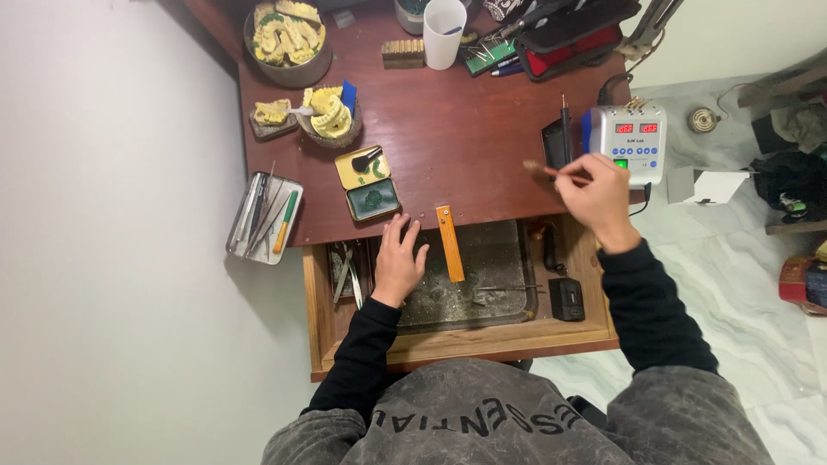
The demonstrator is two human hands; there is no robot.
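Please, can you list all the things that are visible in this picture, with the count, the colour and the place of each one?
desk: one, red-brown wood, centre
open drawer: one, light wood, under desk edge
bowl of dental casts: one, metal with yellow casts, far left corner
dental casts on small stands: two, yellow, below the bowl
open tin: one, yellow lid, green inside, near desk edge
instrument tray: one, metal, left desk edge
orange bar: one, across the desk edge
cup: one, white, far edge
control box: one, white, red displays, right
left hand: at the desk edge, holds nothing
right hand: holds a thin tool
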